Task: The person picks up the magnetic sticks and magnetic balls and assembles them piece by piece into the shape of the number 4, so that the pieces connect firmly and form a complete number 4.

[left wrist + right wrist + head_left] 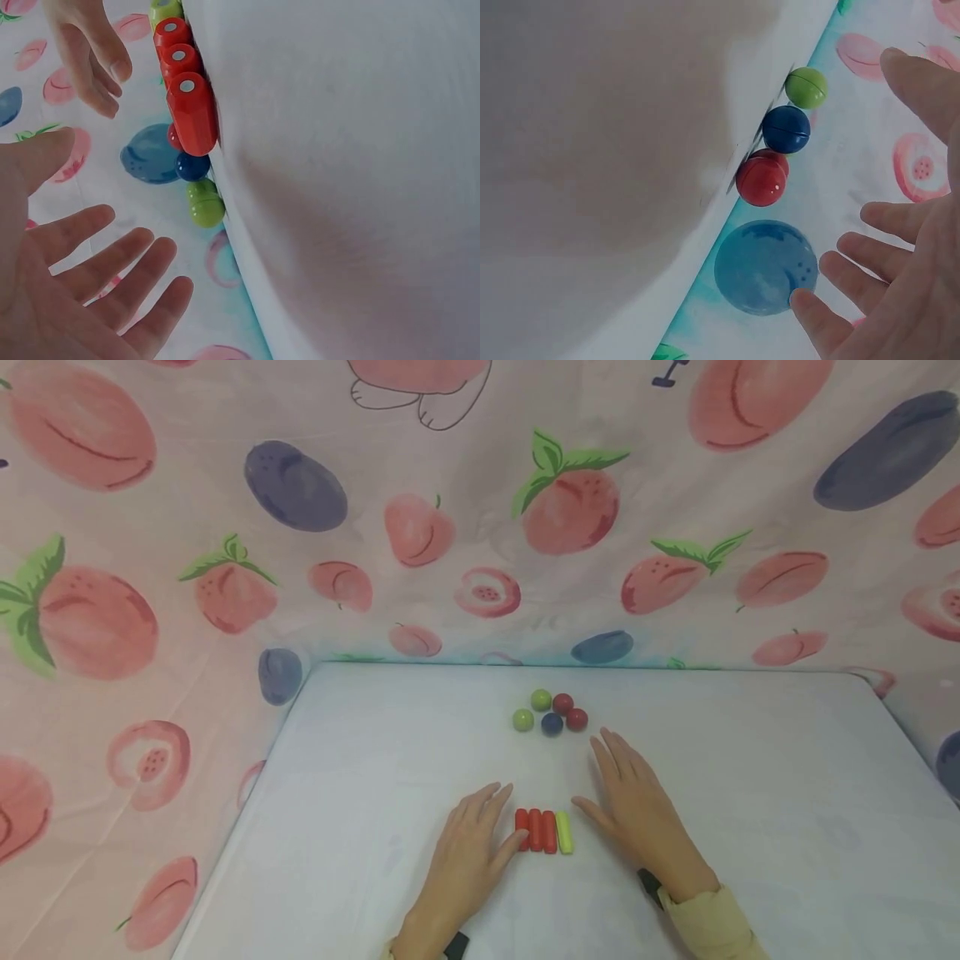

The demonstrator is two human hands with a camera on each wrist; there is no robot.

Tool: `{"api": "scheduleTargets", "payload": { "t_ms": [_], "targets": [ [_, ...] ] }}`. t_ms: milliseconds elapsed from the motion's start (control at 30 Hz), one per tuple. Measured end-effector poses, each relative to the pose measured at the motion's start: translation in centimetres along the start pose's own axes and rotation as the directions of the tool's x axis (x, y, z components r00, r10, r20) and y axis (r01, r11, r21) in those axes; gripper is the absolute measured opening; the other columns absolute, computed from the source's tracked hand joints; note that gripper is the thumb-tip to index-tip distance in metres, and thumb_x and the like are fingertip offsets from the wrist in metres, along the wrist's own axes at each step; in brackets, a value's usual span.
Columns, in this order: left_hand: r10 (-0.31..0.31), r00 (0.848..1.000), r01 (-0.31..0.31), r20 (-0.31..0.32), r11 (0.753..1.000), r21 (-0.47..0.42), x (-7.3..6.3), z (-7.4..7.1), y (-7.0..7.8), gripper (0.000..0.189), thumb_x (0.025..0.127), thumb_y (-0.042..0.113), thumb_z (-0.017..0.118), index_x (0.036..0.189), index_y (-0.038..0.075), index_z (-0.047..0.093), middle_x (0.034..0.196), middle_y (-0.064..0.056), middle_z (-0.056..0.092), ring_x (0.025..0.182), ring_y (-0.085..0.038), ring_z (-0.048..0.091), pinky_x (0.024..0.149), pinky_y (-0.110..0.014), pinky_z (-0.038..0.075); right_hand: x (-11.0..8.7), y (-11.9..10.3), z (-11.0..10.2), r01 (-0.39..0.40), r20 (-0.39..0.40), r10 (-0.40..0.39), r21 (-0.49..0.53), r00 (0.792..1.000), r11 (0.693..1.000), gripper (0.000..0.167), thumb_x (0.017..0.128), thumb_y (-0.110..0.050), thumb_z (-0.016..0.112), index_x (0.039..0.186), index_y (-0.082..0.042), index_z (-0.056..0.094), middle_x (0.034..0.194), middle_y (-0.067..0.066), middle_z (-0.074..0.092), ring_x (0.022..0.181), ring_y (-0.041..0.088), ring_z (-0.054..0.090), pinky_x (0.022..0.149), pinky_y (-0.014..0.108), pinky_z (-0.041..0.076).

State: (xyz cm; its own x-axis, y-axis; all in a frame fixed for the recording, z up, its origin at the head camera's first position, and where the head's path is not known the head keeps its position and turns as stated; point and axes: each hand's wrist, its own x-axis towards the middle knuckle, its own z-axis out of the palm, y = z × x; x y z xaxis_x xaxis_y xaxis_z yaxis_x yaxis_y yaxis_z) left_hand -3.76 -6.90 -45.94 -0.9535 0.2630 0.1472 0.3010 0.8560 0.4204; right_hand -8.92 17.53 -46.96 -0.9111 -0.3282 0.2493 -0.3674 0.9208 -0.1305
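Three red magnetic rods (536,831) and one yellow-green rod (564,833) lie side by side on the white table. Pale metal dots mark the ends of the red rods (193,120) in the left wrist view. My left hand (468,852) hovers at their left with fingers spread; its thumb overlaps the leftmost rod in the head view but looks apart from it in the left wrist view. To the right, my right hand (637,806) is held with spread fingers, holding nothing. Farther back sit two green balls (522,720), two red balls (577,719) and a blue ball (552,724).
The white tabletop (375,760) spreads out around the rods and balls. Behind it and along the sides hangs a fruit-printed cloth (360,468). The table's far edge (675,669) meets this cloth.
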Motion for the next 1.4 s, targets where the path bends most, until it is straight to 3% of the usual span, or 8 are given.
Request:
{"api": "scheduleTargets", "payload": {
  "t_ms": [400, 733, 1067, 1400],
  "targets": [
    [0.0, 1.0, 0.0, 0.0, 1.0, -0.03, 0.1, 0.4, 0.0, 0.054, 0.091, 0.045, 0.057, 0.138, 0.022, 0.045, 0.133, 0.001, 0.053, 0.123, -0.016, 0.05, 0.101, -0.039, 0.045, 1.5, 0.3, 0.6, 0.035, -0.048, -0.036, -0.028, 0.998, 0.999, 0.087, 0.079, -0.042, 0.072, 0.143, 0.0, 0.032, 0.145, 0.019, 0.037, 0.134, 0.033, 0.036, 0.108, 0.046, 0.037],
    [-0.002, 1.0, 0.002, -0.004, 0.999, -0.032, 0.2, 0.7, -0.1, 0.048, 0.089, 0.042, 0.062, 0.131, 0.021, 0.051, 0.126, 0.003, 0.056, 0.117, -0.014, 0.053, 0.098, -0.037, 0.046, 2.9, 0.6, 1.0, 0.033, -0.061, -0.031, 0.031, 0.998, 0.999, 0.082, 0.081, -0.038, 0.071, 0.143, 0.0, 0.032, 0.145, 0.018, 0.037, 0.134, 0.032, 0.036, 0.109, 0.046, 0.036],
    [-0.007, 1.0, 0.008, 0.015, 0.999, -0.048, 0.4, 0.9, 0.0, 0.046, 0.087, 0.039, 0.064, 0.128, 0.021, 0.054, 0.121, 0.004, 0.059, 0.112, -0.014, 0.056, 0.096, -0.035, 0.048, 4.1, 0.7, 1.5, 0.003, -0.005, -0.003, 0.077, 1.0, 0.997, 0.08, 0.082, -0.036, 0.071, 0.144, -0.003, 0.031, 0.144, 0.016, 0.038, 0.134, 0.03, 0.036, 0.109, 0.045, 0.036],
    [-0.049, 0.997, 0.053, 0.062, 0.996, -0.069, 0.6, 1.1, 0.2, 0.044, 0.088, 0.04, 0.063, 0.127, 0.022, 0.055, 0.12, 0.006, 0.06, 0.108, -0.011, 0.057, 0.093, -0.033, 0.05, 5.2, 1.2, 1.9, -0.001, 0.015, -0.001, 0.11, 1.0, 0.994, 0.072, 0.086, -0.033, 0.068, 0.14, -0.001, 0.034, 0.14, 0.017, 0.042, 0.13, 0.03, 0.04, 0.108, 0.046, 0.037]
  ]
}}
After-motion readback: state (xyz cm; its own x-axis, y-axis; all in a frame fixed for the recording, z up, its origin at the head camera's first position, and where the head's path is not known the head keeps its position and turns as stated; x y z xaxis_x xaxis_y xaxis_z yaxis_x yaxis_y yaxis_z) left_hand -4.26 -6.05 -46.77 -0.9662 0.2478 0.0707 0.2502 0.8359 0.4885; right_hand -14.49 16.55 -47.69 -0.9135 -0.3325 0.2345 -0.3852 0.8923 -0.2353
